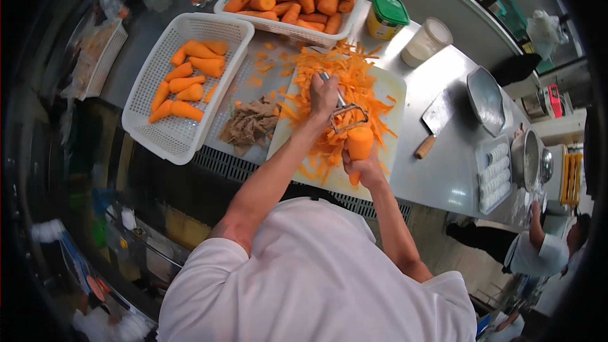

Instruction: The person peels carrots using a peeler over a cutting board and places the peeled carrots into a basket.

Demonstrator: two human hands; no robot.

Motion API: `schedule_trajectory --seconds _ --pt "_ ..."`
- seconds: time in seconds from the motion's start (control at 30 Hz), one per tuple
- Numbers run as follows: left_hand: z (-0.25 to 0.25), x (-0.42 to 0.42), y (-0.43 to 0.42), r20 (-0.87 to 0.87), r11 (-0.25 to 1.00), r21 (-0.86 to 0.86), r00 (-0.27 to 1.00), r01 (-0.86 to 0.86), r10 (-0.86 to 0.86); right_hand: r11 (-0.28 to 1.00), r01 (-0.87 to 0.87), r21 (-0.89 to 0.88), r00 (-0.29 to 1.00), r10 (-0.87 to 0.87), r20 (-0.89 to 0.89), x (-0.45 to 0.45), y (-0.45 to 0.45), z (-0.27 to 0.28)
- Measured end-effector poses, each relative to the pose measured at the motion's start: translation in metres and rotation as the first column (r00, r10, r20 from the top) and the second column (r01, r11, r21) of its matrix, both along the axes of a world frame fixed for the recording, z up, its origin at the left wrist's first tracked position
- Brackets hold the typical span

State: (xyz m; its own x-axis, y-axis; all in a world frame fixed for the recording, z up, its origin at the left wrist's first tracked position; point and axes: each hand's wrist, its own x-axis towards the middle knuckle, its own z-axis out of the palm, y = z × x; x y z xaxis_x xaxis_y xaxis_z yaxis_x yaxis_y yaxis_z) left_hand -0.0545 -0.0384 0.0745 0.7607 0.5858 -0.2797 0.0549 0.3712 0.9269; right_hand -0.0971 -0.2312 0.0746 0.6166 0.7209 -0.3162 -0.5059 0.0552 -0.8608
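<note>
My left hand [324, 96] is closed round the metal handle of a Y-shaped peeler [348, 116]. The peeler's wide head lies close to the top end of a carrot [360, 144]; whether the blade touches it I cannot tell. My right hand [366, 168] grips that carrot from below, its thick end pointing away from me. Under both hands a heap of carrot peelings [354, 76] covers much of a white cutting board [386, 164]. A crumpled brown cloth [250, 123] lies just left of the board.
A white basket [136, 104] with peeled carrots stands left; another basket [221, 6] of carrots stands behind. A green-lidded tub [387, 16], a jar [427, 42], a cleaver [434, 120], a metal bowl [487, 101] and a tray [494, 174] of white rolls are to the right. A person works far right.
</note>
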Motion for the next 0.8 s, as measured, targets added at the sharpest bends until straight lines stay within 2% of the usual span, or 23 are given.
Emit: schedule_trajectory --seconds 0.07,0.1,0.13,0.17,0.2,0.23,0.3,0.33,0.37,0.4,0.43,0.5,0.57,0.63,0.7,0.77,0.8 --pt "0.006 -0.008 0.005 -0.018 0.999 -0.027 0.999 -0.046 0.046 0.994 -0.107 0.009 0.993 0.108 -0.055 0.007 -0.002 -0.005" --pt "-0.007 -0.01 0.019 -0.019 0.998 -0.024 0.998 -0.061 0.061 0.992 -0.122 0.012 0.991 0.123 -0.055 0.011 -0.006 -0.004" --pt "-0.032 -0.012 0.041 -0.029 0.978 -0.02 0.977 -0.21 0.209 0.949 -0.31 0.063 0.942 0.297 0.158 0.015 -0.01 -0.002" --pt "-0.046 -0.019 0.062 -0.038 0.938 -0.013 0.937 -0.347 0.347 0.87 -0.487 0.075 0.824 0.429 0.37 0.018 -0.01 0.001" --pt "-0.042 -0.032 0.079 -0.033 0.937 0.132 0.943 -0.323 0.33 0.847 -0.529 0.044 0.799 0.48 0.363 0.022 -0.003 0.008" --pt "-0.038 -0.047 0.094 -0.034 0.918 0.274 0.95 -0.288 0.309 0.848 -0.527 0.046 0.801 0.478 0.36 0.024 0.011 0.018" --pt "-0.045 -0.07 0.115 -0.056 0.927 0.295 0.964 -0.232 0.259 0.944 -0.304 -0.125 0.924 0.324 0.203 0.024 0.062 0.044" --pt "-0.043 -0.081 0.118 -0.054 0.924 0.304 0.964 -0.233 0.261 0.947 -0.299 -0.115 0.923 0.318 0.219 0.023 0.091 0.056" --pt "-0.039 -0.095 0.117 -0.066 0.95 0.194 0.963 -0.244 0.26 0.951 -0.292 -0.104 0.921 0.309 0.238 0.024 0.124 0.065" --pt "-0.037 -0.109 0.114 -0.08 0.966 0.079 0.964 -0.248 0.254 0.941 -0.336 -0.021 0.895 0.327 0.302 0.023 0.156 0.066" --pt "-0.044 -0.119 0.113 -0.078 0.967 0.082 0.966 -0.241 0.247 0.924 -0.379 0.057 0.868 0.334 0.367 0.024 0.188 0.067" --pt "-0.065 -0.135 0.109 -0.035 0.973 -0.084 0.976 -0.216 0.214 0.771 -0.632 -0.076 0.716 0.619 0.323 0.036 0.246 0.064" --pt "-0.045 -0.145 0.098 -0.025 0.967 -0.126 0.976 -0.22 0.218 0.793 -0.605 -0.07 0.764 0.603 0.23 0.034 0.287 0.057" --pt "-0.036 -0.158 0.096 -0.013 0.958 -0.17 0.972 -0.231 0.233 0.797 -0.59 -0.131 0.764 0.603 0.228 0.044 0.299 0.057" --pt "-0.035 -0.17 0.098 0.06 0.968 -0.236 0.993 -0.086 0.103 0.794 -0.575 -0.196 0.761 0.607 0.228 0.062 0.31 0.053" --pt "-0.029 -0.181 0.092 0.114 0.947 -0.315 0.988 -0.06 0.101 0.818 -0.565 -0.112 0.79 0.575 0.214 0.099 0.305 0.043" --pt "-0.027 -0.185 0.089 0.164 0.923 -0.383 0.981 -0.034 0.104 0.864 -0.478 -0.16 0.809 0.504 0.303 0.124 0.302 0.046"
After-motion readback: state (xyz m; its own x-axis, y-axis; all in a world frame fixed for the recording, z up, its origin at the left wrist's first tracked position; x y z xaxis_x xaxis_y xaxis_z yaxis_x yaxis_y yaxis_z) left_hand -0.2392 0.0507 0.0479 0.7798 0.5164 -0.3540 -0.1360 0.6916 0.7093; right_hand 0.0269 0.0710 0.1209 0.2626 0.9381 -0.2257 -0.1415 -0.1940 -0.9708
